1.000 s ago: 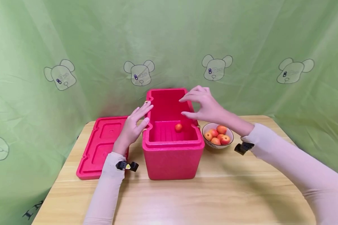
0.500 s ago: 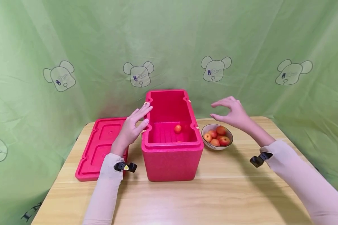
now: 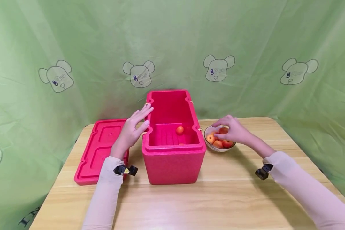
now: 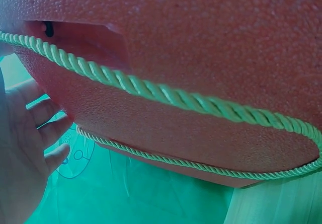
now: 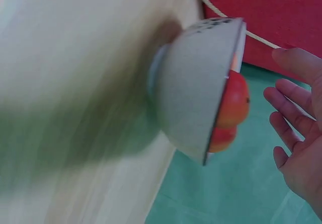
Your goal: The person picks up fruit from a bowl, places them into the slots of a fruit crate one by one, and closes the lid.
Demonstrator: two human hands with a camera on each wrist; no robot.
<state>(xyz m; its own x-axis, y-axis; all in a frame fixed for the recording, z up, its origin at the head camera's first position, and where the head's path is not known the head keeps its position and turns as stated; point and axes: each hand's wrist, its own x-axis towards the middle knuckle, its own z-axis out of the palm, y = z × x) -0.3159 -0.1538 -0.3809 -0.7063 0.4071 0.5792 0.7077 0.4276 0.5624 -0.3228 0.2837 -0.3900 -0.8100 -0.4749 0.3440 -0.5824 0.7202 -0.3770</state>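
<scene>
Box (image 3: 173, 166) — fruit (image 3: 179, 130) inside, apparently done. Bowl (image 3: 218, 149), box's three o'clock — further fruit (image 3: 218, 144), seemingly pending. Left hand (image 3: 130, 130): fingers extended, empty; right hand (image 3: 236, 130): fingers parted, empty.

Clad in long, pale-beige sleeves (image 3: 104, 195)
Fitted with black devices (image 3: 119, 170) at the cuffs (image 3: 110, 163); marked with a yellow patch (image 3: 126, 171) on the left

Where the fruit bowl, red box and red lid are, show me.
Fruit bowl (image 5: 193, 90), right wrist view: outer wall.
Red box (image 3: 173, 166), head view: front wall.
Red lid (image 3: 102, 149), head view: upward face.
</scene>
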